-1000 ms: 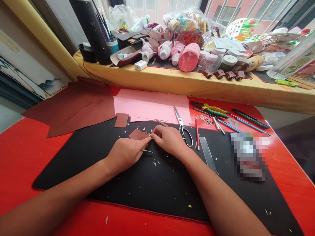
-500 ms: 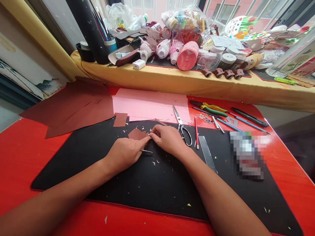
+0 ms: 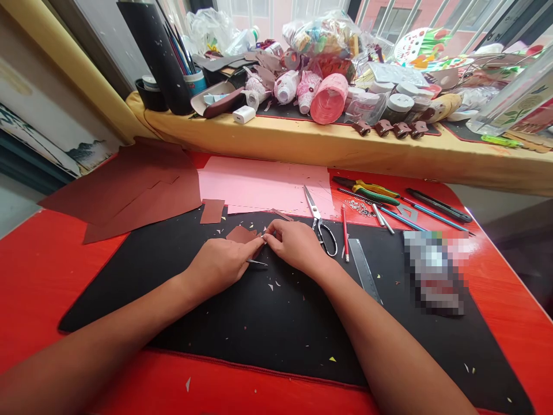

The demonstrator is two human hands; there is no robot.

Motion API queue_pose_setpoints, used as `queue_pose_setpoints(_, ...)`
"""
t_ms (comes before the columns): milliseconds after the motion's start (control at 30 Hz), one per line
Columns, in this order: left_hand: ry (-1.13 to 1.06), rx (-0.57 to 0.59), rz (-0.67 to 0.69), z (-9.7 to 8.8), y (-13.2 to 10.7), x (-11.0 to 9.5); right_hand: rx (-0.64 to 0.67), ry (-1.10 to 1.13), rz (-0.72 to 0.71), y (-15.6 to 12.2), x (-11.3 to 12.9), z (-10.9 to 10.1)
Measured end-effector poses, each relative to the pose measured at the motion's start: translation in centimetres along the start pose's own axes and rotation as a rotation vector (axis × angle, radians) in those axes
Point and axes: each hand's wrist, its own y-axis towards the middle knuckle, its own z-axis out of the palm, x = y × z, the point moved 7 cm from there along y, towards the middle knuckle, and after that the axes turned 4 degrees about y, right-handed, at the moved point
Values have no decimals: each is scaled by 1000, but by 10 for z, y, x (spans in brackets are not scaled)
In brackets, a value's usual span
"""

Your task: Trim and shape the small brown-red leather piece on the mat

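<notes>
Little has changed: on the worktop, my left hand still presses the brown piece, fingers closed around a thin metal tool. My right hand keeps pinching the piece's right edge, so the same fine work goes on.

The left hand is covering most of a thin metal tool, with only its tip peeking out, so the grip is not readable. Both hands are hiding the near edge of the brown piece. Whatever the right hand is pinching is too small to make out. A pixelated patch is blurring something on the tabletop, which is running off the bottom edge.
</notes>
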Motion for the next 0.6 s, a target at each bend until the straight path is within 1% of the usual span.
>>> queue_pose_setpoints(100,-1,10,4,0,0,0,-1,-12,0,0,0,0)
queue_pose_setpoints(167,-8,52,4,2,-1,0,0,-19,0,0,0,1)
queue_pose_setpoints(267,-70,166,-30,5,-1,3,-3,-19,-3,0,-1,1)
queue_pose_setpoints(367,-199,301,-109,6,0,11,-13,-15,-10,0,-1,1)
queue_pose_setpoints(467,-397,423,-223,5,4,22,-21,-9,-11,0,-1,1)
queue_pose_setpoints(533,-627,477,-328,6,6,29,-25,-6,-12,0,-1,1)
queue_pose_setpoints(600,-877,518,-395,8,8,31,-28,-3,-15,0,-1,1)
